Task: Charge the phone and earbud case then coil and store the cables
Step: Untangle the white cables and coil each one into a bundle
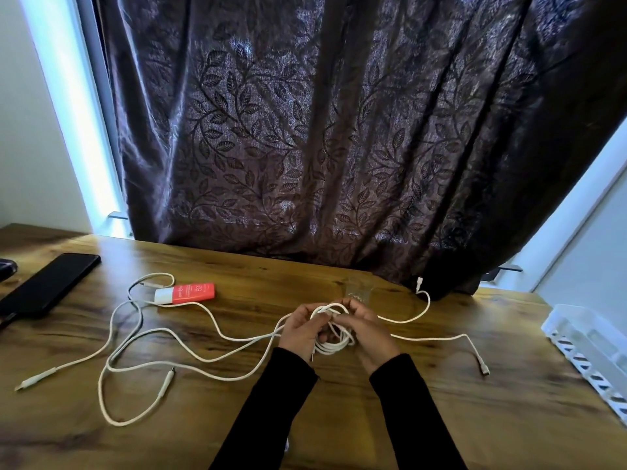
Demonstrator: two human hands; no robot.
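Above the desk [339, 418], both hands grip a coiled white cable [334, 337]. The left hand [300, 329] and right hand [368, 330] curl their fingers around its loops.

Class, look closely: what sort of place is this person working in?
Probably a room at home: a wooden desk stands by a curtain over a window, with a phone lying on it.
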